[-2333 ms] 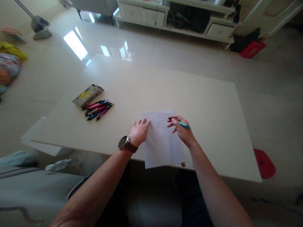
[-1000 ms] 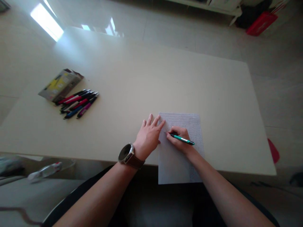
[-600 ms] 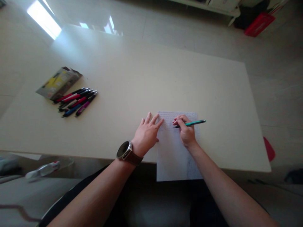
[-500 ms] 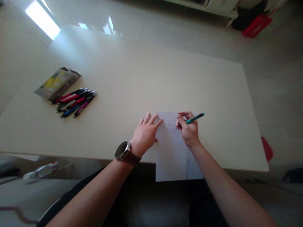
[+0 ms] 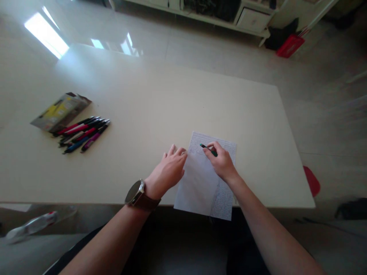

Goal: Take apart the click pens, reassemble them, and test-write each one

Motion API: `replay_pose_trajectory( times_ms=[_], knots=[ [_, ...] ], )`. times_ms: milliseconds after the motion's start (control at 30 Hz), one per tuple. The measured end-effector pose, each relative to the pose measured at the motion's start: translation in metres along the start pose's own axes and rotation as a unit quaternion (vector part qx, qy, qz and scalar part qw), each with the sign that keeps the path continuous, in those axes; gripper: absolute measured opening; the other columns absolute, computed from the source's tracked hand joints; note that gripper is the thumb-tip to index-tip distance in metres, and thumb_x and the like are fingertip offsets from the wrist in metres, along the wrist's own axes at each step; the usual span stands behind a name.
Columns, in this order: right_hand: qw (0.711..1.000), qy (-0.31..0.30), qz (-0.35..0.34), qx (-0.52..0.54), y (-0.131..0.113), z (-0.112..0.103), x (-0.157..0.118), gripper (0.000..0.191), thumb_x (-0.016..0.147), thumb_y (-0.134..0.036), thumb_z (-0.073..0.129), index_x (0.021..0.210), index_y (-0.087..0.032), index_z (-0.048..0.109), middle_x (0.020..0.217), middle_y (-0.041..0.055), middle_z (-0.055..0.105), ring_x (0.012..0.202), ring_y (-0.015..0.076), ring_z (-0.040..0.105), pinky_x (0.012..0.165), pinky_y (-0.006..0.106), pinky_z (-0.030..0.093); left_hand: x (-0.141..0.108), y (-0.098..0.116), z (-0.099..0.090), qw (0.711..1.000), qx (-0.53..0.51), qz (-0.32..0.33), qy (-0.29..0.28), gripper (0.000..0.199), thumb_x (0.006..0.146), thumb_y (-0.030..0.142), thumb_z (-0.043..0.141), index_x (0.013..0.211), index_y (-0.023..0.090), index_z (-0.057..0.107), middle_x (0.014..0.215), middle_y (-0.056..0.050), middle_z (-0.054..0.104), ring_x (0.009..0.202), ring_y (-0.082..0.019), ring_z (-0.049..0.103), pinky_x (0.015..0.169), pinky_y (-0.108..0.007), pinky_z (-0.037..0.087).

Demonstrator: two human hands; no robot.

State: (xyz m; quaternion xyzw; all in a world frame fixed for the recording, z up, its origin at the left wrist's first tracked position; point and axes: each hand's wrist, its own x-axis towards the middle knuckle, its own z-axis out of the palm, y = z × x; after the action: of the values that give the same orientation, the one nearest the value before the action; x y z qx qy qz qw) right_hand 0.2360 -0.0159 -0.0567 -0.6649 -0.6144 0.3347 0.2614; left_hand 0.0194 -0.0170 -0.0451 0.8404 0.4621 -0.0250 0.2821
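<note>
A sheet of paper [image 5: 197, 183] with dense handwriting along its top and right side lies slightly turned at the table's near edge, its lower part hanging over. Over its upper part, my right hand [image 5: 220, 158] is closed on a green and black pen [image 5: 210, 149], which points up and left. My left hand [image 5: 169, 166], with a watch on the wrist, rests by the paper's left edge, fingers apart and nothing held. Whether its fingertips touch the sheet is hard to tell.
On the left of the white table [image 5: 149, 103] several pens [image 5: 83, 135] lie in a pile beside a grey and yellow box [image 5: 60, 112]. A plastic bottle [image 5: 34, 225] is below the near edge at left. A cabinet [image 5: 183, 11] stands beyond the table.
The paper has turned clockwise. The pen has swung from pointing up and right to up and left in my right hand. My left hand has moved slightly left and down, and the view has shifted.
</note>
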Motion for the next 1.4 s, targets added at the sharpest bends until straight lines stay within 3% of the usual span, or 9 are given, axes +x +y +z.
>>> replay_pose_trajectory(
  times_ms=[200, 333, 467, 633, 733, 900, 1133, 1267, 1400],
  knots=[
    [0.973, 0.139, -0.020, -0.182, 0.046, -0.046, 0.019, 0.035, 0.076, -0.007, 0.042, 0.107, -0.021, 0.051, 0.097, 0.0099, 0.062, 0.085, 0.0229, 0.059, 0.077, 0.036, 0.045, -0.008, 0.002, 0.009, 0.999, -0.018, 0.010, -0.049, 0.067, 0.077, 0.002, 0.058, 0.134, 0.037, 0.056, 0.159, 0.004, 0.035, 0.148, -0.051, 0.009, 0.106, -0.081, 0.027],
    [0.947, 0.159, 0.024, -0.278, 0.092, -0.094, 0.023, 0.031, 0.074, -0.004, 0.039, 0.094, -0.019, 0.058, 0.100, 0.0135, 0.060, 0.093, 0.0263, 0.059, 0.085, 0.041, 0.047, -0.006, 0.005, 0.011, 0.999, -0.006, 0.003, -0.047, 0.072, 0.078, 0.007, 0.061, 0.140, 0.042, 0.052, 0.160, 0.004, 0.034, 0.147, -0.052, 0.010, 0.105, -0.081, 0.028],
    [0.938, 0.140, 0.064, -0.311, 0.125, -0.118, 0.019, 0.044, 0.074, -0.006, 0.043, 0.112, -0.015, 0.064, 0.120, 0.0185, 0.057, 0.111, 0.0298, 0.057, 0.095, 0.045, 0.045, -0.003, 0.008, 0.007, 0.999, 0.009, -0.001, -0.049, 0.069, 0.080, 0.009, 0.060, 0.141, 0.041, 0.052, 0.160, 0.001, 0.034, 0.146, -0.053, 0.014, 0.102, -0.080, 0.031],
    [0.926, 0.150, 0.089, -0.335, 0.089, -0.091, 0.016, 0.036, 0.081, -0.017, 0.052, 0.113, -0.019, 0.069, 0.134, 0.0177, 0.055, 0.123, 0.0347, 0.051, 0.098, 0.054, 0.043, 0.000, 0.013, 0.011, 0.999, 0.039, -0.016, -0.032, 0.069, 0.081, 0.015, 0.061, 0.145, 0.040, 0.048, 0.161, -0.002, 0.034, 0.144, -0.055, 0.018, 0.099, -0.080, 0.034],
    [0.958, 0.029, -0.024, -0.286, 0.040, -0.050, 0.007, 0.032, 0.089, -0.028, 0.053, 0.117, -0.019, 0.067, 0.119, 0.0129, 0.066, 0.114, 0.0271, 0.057, 0.098, 0.045, 0.046, 0.002, 0.016, 0.016, 0.998, 0.048, -0.027, -0.026, 0.079, 0.081, 0.021, 0.066, 0.152, 0.039, 0.037, 0.163, -0.006, 0.028, 0.145, -0.056, 0.015, 0.101, -0.079, 0.031],
    [0.948, -0.085, -0.064, -0.299, 0.019, -0.017, -0.008, 0.052, 0.088, -0.038, 0.061, 0.139, -0.030, 0.054, 0.149, 0.0084, 0.049, 0.135, 0.0314, 0.043, 0.103, 0.050, 0.044, 0.003, 0.011, 0.012, 0.998, 0.034, -0.054, -0.023, 0.084, 0.084, 0.029, 0.065, 0.157, 0.035, 0.023, 0.166, -0.009, 0.018, 0.147, -0.047, 0.022, 0.106, -0.067, 0.035],
    [0.945, 0.017, -0.029, -0.325, 0.060, -0.047, 0.006, 0.038, 0.086, -0.020, 0.051, 0.122, -0.014, 0.063, 0.139, 0.0187, 0.055, 0.130, 0.0336, 0.048, 0.106, 0.051, 0.042, -0.015, -0.073, -0.032, 0.982, 0.026, -0.182, 0.035, 0.053, 0.094, 0.036, 0.047, 0.142, 0.016, 0.049, 0.144, -0.015, 0.052, 0.131, -0.029, 0.049, 0.109, -0.040, 0.041],
    [0.955, 0.047, -0.073, -0.282, 0.033, -0.037, 0.007, 0.035, 0.082, -0.015, 0.051, 0.114, -0.017, 0.064, 0.134, 0.0151, 0.058, 0.128, 0.0315, 0.049, 0.103, 0.047, 0.044, -0.041, -0.137, -0.046, 0.921, 0.086, -0.373, 0.076, 0.058, 0.093, 0.038, 0.045, 0.143, 0.008, 0.045, 0.143, -0.021, 0.049, 0.131, -0.034, 0.047, 0.108, -0.043, 0.039],
    [0.966, 0.048, -0.105, -0.230, 0.007, -0.025, 0.006, 0.025, 0.083, -0.018, 0.053, 0.104, -0.020, 0.065, 0.126, 0.0123, 0.062, 0.122, 0.0295, 0.052, 0.098, 0.045, 0.045, -0.058, -0.166, -0.048, 0.884, 0.091, -0.457, 0.041, 0.065, 0.093, 0.043, 0.043, 0.144, 0.003, 0.039, 0.146, -0.029, 0.041, 0.135, -0.041, 0.041, 0.106, -0.048, 0.039]
  ],
)
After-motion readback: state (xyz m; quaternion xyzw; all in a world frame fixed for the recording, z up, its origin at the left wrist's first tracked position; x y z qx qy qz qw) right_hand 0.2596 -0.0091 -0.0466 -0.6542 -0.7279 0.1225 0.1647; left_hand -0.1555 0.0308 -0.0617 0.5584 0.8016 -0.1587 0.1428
